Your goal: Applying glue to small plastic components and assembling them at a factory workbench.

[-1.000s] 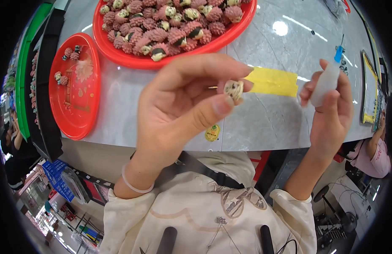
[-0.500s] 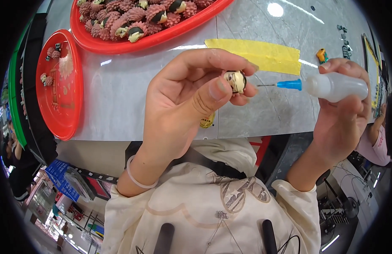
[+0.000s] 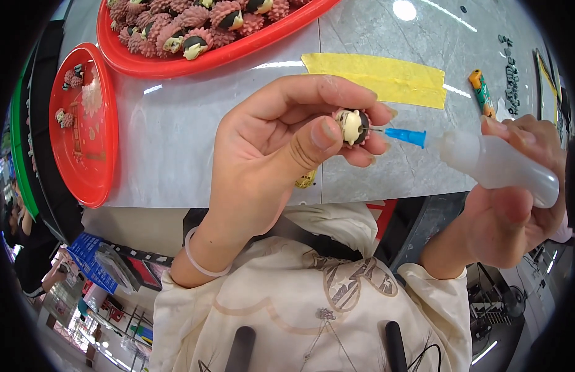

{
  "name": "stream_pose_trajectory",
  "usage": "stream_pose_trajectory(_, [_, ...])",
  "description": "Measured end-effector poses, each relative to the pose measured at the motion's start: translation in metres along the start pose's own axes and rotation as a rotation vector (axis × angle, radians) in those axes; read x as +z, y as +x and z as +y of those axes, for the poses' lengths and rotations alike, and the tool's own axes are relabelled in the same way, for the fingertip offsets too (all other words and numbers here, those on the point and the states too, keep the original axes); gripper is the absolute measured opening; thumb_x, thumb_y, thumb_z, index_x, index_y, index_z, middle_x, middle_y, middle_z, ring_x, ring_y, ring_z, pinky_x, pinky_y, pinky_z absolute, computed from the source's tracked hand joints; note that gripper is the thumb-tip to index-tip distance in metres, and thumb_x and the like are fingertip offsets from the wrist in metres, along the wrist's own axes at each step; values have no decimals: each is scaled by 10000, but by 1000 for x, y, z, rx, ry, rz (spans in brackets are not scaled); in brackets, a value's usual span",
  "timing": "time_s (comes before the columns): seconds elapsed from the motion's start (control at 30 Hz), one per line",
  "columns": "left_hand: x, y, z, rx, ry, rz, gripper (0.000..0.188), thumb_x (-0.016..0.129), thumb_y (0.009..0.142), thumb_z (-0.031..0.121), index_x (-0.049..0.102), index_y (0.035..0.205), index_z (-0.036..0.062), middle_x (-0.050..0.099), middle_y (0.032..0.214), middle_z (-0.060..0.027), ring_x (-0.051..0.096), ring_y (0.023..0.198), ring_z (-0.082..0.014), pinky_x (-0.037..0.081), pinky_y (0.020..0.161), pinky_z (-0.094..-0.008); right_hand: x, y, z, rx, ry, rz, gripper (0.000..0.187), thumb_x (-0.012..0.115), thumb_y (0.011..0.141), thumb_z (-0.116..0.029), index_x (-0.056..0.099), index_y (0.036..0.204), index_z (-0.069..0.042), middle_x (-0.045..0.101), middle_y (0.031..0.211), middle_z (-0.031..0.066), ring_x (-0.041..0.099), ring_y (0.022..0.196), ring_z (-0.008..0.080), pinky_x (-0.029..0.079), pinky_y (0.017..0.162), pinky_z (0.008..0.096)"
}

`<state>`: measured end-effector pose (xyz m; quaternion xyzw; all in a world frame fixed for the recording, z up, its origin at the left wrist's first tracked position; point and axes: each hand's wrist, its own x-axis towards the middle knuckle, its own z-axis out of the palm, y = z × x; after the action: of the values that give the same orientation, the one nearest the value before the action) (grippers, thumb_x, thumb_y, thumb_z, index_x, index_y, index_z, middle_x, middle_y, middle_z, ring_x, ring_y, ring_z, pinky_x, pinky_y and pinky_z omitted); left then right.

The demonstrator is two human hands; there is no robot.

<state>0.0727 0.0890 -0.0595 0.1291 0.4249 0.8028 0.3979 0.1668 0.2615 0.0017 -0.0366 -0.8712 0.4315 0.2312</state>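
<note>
Between the thumb and fingers of my left hand (image 3: 272,139) is a small figurine (image 3: 351,127) with a cream face, a black patch and pink ridged parts. My right hand (image 3: 523,211) grips a translucent squeeze bottle (image 3: 495,164), tilted with its tip toward the left. From the bottle's blue needle tip (image 3: 405,136) a thin needle reaches the dark side of the figurine and appears to touch it. My left fingers hide part of the figurine.
A large red tray (image 3: 176,67) heaped with similar pink figurines stands at the far left. Nearer, a red oval dish (image 3: 103,167) holds two more. Yellow tape (image 3: 377,79) lies on the grey table (image 3: 169,142). A yellow-and-green utility knife (image 3: 481,93) and small dark pieces (image 3: 512,80) lie at right.
The bottle has swung, its rear end dropping nearer me, and its needle has come left onto the figurine. The figurine has turned slightly in my left fingers. More of the knife shows.
</note>
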Motion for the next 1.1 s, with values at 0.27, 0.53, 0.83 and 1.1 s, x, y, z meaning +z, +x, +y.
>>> stream_pose_trajectory(0.27, [4, 1, 0, 19, -24, -5, 335, 528, 786, 219, 444, 994, -30, 496, 942, -181, 553, 740, -178, 460, 613, -204, -28, -5, 22, 209, 282, 70, 379, 522, 760, -163, 409, 1006, 102, 517, 908, 223, 529, 811, 252, 447, 699, 286])
stream_pose_trajectory(0.53, [4, -3, -2, 30, -5, 57, 315, 550, 779, 215, 469, 940, -43, 535, 892, -183, 565, 738, -198, 463, 604, -240, 18, 26, 56, 217, -174, 115, 314, 601, 649, 19, 475, 934, -21, 580, 849, 67, 546, 771, 125, 424, 661, 218])
stream_pose_trajectory(0.83, [10, 1, 0, -3, 55, 60, 316, 570, 757, 241, 476, 900, -26, 533, 859, -173, 558, 704, -189, 460, 569, -237, -70, 5, 98, 392, -754, 220, 117, 546, 696, -25, 568, 807, 7, 580, 780, 37, 532, 685, 103, 421, 655, 218])
stream_pose_trajectory(1.1, [7, -1, 0, -1, 42, 40, 294, 552, 772, 225, 459, 919, -13, 498, 875, -152, 531, 697, -170, 437, 561, -204, -68, 2, 95, 262, -516, 247, 89, 555, 728, -63, 581, 780, 5, 575, 759, 55, 522, 642, 115, 409, 583, 249])
